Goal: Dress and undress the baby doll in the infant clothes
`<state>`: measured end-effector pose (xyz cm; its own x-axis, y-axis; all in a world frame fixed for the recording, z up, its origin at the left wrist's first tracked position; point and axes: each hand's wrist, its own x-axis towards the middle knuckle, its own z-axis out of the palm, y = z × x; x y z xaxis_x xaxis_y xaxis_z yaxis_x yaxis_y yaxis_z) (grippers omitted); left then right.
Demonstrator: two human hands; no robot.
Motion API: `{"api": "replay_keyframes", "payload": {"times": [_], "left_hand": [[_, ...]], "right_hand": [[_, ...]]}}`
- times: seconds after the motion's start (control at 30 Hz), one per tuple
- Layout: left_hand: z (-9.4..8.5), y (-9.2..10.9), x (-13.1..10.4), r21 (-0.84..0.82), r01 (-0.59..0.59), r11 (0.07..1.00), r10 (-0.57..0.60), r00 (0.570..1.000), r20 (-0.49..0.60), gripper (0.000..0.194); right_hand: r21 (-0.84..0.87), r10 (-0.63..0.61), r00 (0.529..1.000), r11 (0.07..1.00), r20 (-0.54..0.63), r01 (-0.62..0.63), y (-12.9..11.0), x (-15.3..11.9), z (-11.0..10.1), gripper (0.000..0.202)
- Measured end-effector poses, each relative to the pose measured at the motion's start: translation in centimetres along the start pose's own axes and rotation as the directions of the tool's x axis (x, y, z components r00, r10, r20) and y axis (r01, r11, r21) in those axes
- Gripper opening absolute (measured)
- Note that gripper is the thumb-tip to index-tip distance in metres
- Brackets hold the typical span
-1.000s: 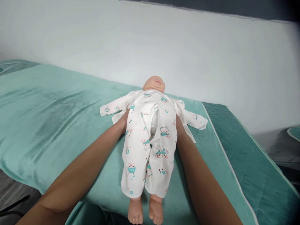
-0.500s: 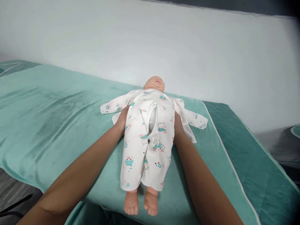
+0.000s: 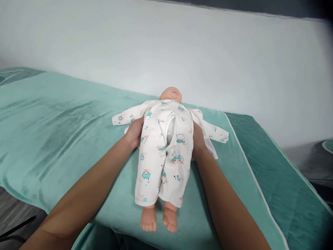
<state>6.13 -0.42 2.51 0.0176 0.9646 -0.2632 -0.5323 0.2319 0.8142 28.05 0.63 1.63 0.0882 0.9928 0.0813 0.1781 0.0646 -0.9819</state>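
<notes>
"What is your left hand doing?"

"Your left hand [image 3: 135, 132] lies against one hip of the baby doll [image 3: 168, 94], with the back of the hand and the wrist in sight. Its fingers go out of view behind the printed trousers [image 3: 153, 152], so I cannot tell how far apart they are or whether they clamp on anything."

"And your right?"

"Your right hand [image 3: 198, 139] sits at the opposite hip, touching the trousers. Its fingers are hidden too; I cannot tell whether they are spread or closed. The doll is between your two hands."

"How does the doll lie?"

"On its back in front of you, head away and bare feet [image 3: 148, 219] towards you. The trousers are white, with bears and boats on the cloth and a slit at the crotch. The white jacket [image 3: 217, 132] reaches out past both your hands, one long sleeve to each side, with a loose flap beside your right wrist."

"What is under and around it?"

"A light teal blanket [image 3: 65, 118] with soft creases lies beneath. To your right is a darker quilted cover [image 3: 275, 173]; beyond the doll's head stands a white wall [image 3: 156, 45]. At lower left you have grey flooring [image 3: 15, 203]."
</notes>
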Motion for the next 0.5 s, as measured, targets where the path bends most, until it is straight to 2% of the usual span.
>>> {"api": "replay_keyframes", "payload": {"times": [0.07, 0.17, 0.3, 0.43, 0.5], "left_hand": [[-0.1, 0.2, 0.2, -0.048, 0.005, 0.999, -0.001, 0.998, 0.069, 0.029], [-0.3, 0.4, 0.4, -0.083, 0.025, 0.996, -0.009, 0.982, 0.187, 0.041], [-0.8, 0.4, 0.9, -0.029, 0.003, 1.000, 0.004, 0.970, 0.243, 0.051], [-1.4, 0.2, 1.3, 0.186, -0.094, 0.978, 0.053, 0.976, 0.211, 0.052], [-1.6, 0.2, 1.2, 0.386, -0.215, 0.897, 0.168, 0.974, 0.151, 0.049]], "right_hand": [[-0.042, -0.025, 0.996, 0.999, -0.084, 0.021, -0.5, -0.2, 0.2, 0.028], [-0.088, -0.052, 0.990, 0.995, -0.129, 0.041, -1.1, -0.6, 0.5, 0.027], [-0.084, -0.101, 0.963, 0.993, -0.249, 0.083, -1.0, -0.6, 0.1, 0.026], [-0.211, -0.274, 0.895, 0.955, -0.352, 0.209, -1.2, -0.6, -0.4, 0.020], [-0.266, -0.388, 0.849, 0.914, -0.358, 0.306, -1.9, -1.1, -0.3, 0.017]]}}
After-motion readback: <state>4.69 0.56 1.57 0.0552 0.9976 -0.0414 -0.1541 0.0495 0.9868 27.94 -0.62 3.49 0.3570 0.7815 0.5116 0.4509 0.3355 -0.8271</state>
